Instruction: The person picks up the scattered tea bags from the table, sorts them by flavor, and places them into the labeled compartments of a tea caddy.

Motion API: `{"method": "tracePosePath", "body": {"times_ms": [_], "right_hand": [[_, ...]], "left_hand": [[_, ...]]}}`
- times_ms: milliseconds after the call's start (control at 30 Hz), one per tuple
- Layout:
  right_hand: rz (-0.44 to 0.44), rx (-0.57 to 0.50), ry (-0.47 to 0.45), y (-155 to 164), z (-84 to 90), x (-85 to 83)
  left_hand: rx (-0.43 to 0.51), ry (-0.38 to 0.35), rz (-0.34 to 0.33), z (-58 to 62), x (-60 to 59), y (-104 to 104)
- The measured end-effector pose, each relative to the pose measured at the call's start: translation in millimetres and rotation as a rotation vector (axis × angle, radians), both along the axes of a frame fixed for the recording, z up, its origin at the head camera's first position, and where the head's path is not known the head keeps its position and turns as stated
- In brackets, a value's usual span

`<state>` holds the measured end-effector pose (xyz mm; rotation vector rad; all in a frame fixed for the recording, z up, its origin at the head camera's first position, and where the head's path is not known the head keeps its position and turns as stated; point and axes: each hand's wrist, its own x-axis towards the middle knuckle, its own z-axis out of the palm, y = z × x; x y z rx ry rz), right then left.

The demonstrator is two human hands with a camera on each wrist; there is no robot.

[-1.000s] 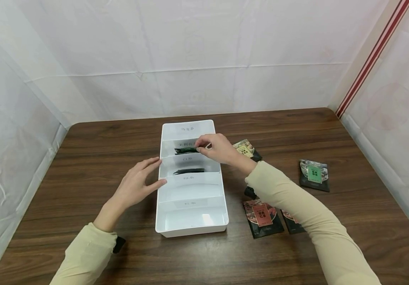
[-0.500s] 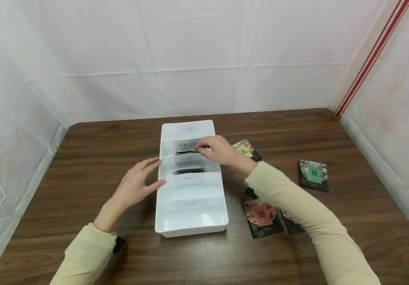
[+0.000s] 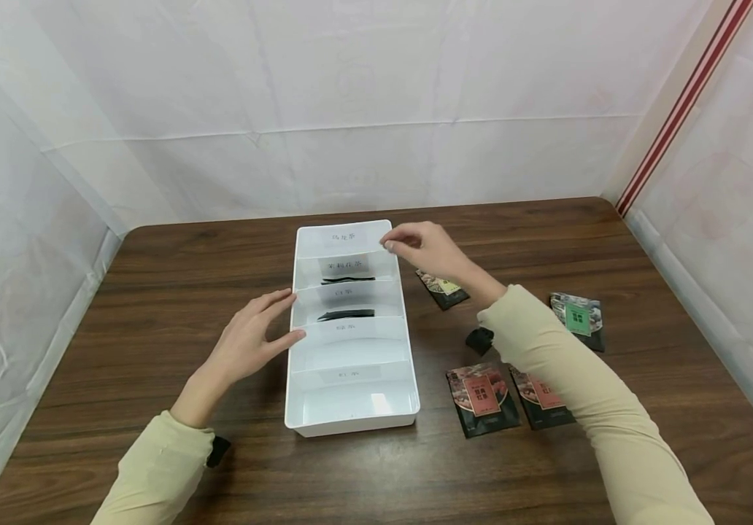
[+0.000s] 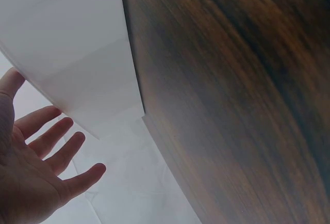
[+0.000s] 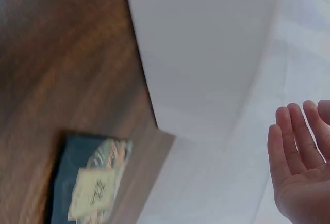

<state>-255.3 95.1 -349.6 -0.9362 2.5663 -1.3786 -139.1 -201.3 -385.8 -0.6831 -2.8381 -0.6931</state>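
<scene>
White plastic compartmented organiser tray (image 3: 350,332): the left hand (image 3: 255,343) is resting flat-fingered against its left wall. The right hand (image 3: 425,249), fingers relaxed and holding nothing, is hovering over the tray's far right rim, nearest the dark yellow-labelled sachet (image 3: 443,287) lying on the brown wooden table (image 3: 153,292). Two compartments are each holding one dark packet.

r hand (image 5: 301,164) open, near white bin (image 5: 201,53); packet (image 5: 90,182) on table (image 5: 56,64).
</scene>
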Motion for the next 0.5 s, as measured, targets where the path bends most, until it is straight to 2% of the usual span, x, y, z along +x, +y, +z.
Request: {"method": "tracePosePath", "body": {"times_ms": [233,500], "right_hand": [[-0.075,-0.237,-0.197,27,16.2,-8.0],[-0.161,-0.339,-0.258,59,18.9,-12.6]], "left_hand": [[0.0,-0.007,0.004,0.0,0.4,-1],[0.002,-0.016,0.011,0.4,1.3,-1]]}}
